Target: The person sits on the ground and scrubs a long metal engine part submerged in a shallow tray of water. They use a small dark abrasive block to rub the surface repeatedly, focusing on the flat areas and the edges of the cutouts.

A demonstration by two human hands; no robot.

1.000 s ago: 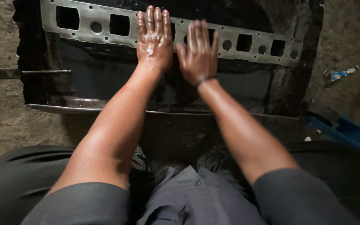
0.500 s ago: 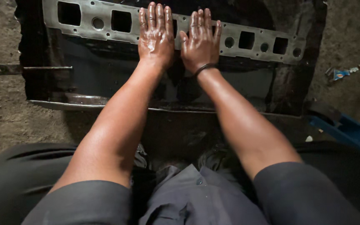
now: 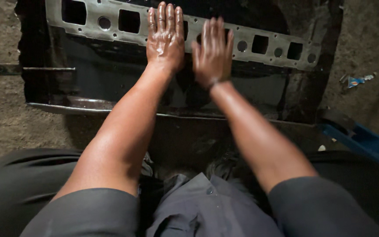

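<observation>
A long grey metal gasket plate with square and round holes lies across a black tray holding dark oily liquid. My left hand, wet and shiny, lies flat on the plate with fingers straight and close together. Beside it, my right hand rests flat and slightly blurred, fingers on the plate, a dark band at its wrist. Neither hand holds anything.
The tray sits on dirt ground. A metal handle sticks out from its left side. A blue object lies at the right, and a small crumpled wrapper above it. My grey-clad knees fill the bottom.
Both hands stay flat on the plate. My right hand slid up beside the left, then back down a little, while the left barely moved.
</observation>
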